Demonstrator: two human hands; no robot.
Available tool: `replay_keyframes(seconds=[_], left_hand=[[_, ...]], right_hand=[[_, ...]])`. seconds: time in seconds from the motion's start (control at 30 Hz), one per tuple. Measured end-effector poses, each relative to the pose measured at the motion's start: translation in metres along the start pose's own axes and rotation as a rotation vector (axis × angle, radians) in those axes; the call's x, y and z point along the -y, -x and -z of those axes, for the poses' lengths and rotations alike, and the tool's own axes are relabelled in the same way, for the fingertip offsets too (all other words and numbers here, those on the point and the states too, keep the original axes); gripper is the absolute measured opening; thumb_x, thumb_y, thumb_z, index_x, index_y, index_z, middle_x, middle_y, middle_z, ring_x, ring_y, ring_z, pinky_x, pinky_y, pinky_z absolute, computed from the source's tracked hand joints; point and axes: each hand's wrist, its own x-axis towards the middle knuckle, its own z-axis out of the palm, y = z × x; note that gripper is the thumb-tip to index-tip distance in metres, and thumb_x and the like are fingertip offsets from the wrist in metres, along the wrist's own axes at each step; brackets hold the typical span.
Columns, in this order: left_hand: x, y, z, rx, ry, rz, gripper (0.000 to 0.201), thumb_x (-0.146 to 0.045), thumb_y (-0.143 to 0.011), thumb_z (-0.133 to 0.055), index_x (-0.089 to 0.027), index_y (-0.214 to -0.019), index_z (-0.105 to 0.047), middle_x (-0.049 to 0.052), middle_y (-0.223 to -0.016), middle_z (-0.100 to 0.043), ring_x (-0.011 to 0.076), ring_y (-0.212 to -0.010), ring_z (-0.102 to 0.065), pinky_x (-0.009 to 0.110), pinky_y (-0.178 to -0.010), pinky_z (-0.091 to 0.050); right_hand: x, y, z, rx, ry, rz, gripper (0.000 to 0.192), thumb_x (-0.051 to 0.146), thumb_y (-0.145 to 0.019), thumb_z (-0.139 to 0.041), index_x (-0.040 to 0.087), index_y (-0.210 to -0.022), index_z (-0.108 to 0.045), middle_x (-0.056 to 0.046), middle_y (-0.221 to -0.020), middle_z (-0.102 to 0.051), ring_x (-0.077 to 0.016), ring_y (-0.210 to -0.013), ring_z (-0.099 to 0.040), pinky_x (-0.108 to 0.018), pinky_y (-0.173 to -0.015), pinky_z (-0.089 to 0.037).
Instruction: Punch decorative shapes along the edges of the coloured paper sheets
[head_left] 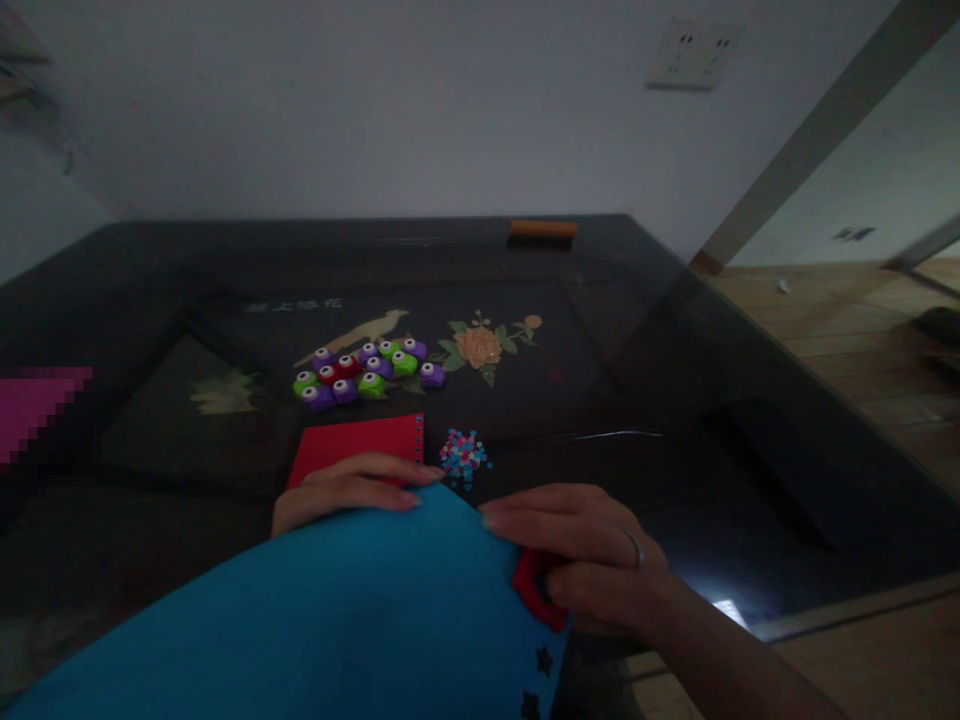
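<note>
A large blue sheet of paper (pixel 322 610) is raised toward me, with star-shaped holes along its right edge. My left hand (pixel 356 488) grips the sheet's top edge, its fingers lying over the paper. At the right edge, my right hand (pixel 592 550) is closed around a red craft punch (pixel 538 590), which sits on the paper's border. Behind the sheet lies a red sheet of paper (pixel 360 440) with small holes down its right side. Beside it is a little heap of pink, blue and white paper cutouts (pixel 463 455).
Several purple, green and red craft punches (pixel 371 384) stand grouped on the dark glossy table (pixel 637 350). An orange-brown cylinder (pixel 543 230) lies near the wall, and a dark flat object (pixel 787 470) at the right. A pixelated pink patch (pixel 37 405) shows at far left.
</note>
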Motion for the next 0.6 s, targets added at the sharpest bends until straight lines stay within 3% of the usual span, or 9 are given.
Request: replay_keyframes(seconds=[0.13,0.33,0.47,0.6], left_hand=[[0.002,-0.001,0.002,0.0,0.012,-0.005,0.022,-0.05,-0.079,-0.058,-0.038,-0.094,-0.07,0.0,-0.1,-0.071,0.02,-0.091,-0.066,0.028,-0.081,-0.05],[0.001,-0.006,0.007,-0.009,0.088,0.042,0.024,-0.051,-0.076,-0.061,-0.036,-0.09,-0.071,0.001,-0.097,-0.072,0.0219,-0.088,-0.067,0.033,-0.08,-0.05],[0.006,-0.009,0.009,-0.033,0.138,0.1,0.031,-0.056,-0.071,-0.063,-0.032,-0.087,-0.072,0.002,-0.093,-0.073,0.0229,-0.087,-0.066,0.036,-0.08,-0.049],[0.019,-0.007,-0.001,-0.094,0.038,0.149,0.037,-0.058,-0.077,-0.054,-0.027,-0.089,-0.07,0.006,-0.095,-0.07,0.0259,-0.09,-0.064,0.042,-0.081,-0.049]], right_hand=[[-0.003,-0.002,-0.005,-0.077,-0.062,0.059,0.023,0.015,-0.092,-0.039,0.018,-0.114,-0.042,-0.017,-0.109,-0.066,-0.0214,-0.112,-0.058,-0.036,-0.083,-0.056],[-0.005,-0.004,-0.008,-0.13,-0.11,0.035,0.027,0.017,-0.088,-0.05,0.018,-0.114,-0.044,-0.018,-0.116,-0.063,-0.0204,-0.108,-0.06,-0.033,-0.083,-0.055],[-0.008,-0.004,-0.01,-0.23,-0.212,-0.097,0.033,0.019,-0.081,-0.062,0.021,-0.112,-0.048,-0.014,-0.115,-0.064,-0.0208,-0.103,-0.063,-0.034,-0.08,-0.055],[-0.017,-0.004,-0.015,-0.413,-0.267,-0.347,0.036,0.018,-0.073,-0.07,0.022,-0.105,-0.054,-0.009,-0.108,-0.063,-0.0208,-0.098,-0.063,-0.036,-0.08,-0.054]])
